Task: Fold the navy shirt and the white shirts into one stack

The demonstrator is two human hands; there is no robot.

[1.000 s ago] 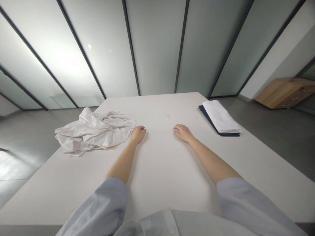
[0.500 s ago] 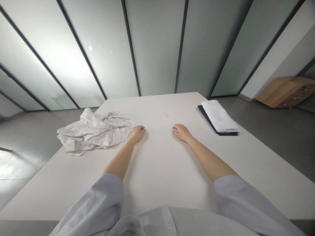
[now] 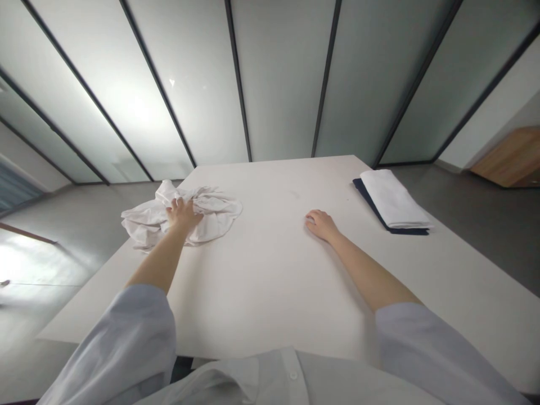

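My left hand (image 3: 184, 214) is on a crumpled white cloth (image 3: 219, 216) at the left of the table, its fingers spread over the folds. The cloth lies in a loose heap; whether it is a garment I cannot tell. My right hand (image 3: 322, 225) rests on the white tabletop right of the middle, loosely curved with nothing visible in it. Nearest to it on the right lies a folded white cloth (image 3: 394, 197), on top of a folded dark navy cloth (image 3: 371, 205) that shows along the left and front edges.
The white table (image 3: 261, 292) reaches from my body toward a frosted glass partition (image 3: 278, 79) with dark frames. A wooden cabinet (image 3: 508, 157) stands on the grey floor at the far right. The heaped cloth lies at the table's left edge.
My left hand has moved left from beside the crumpled cloth onto it, and its fingers have spread. My right hand stays on the table. The view has turned slightly left.
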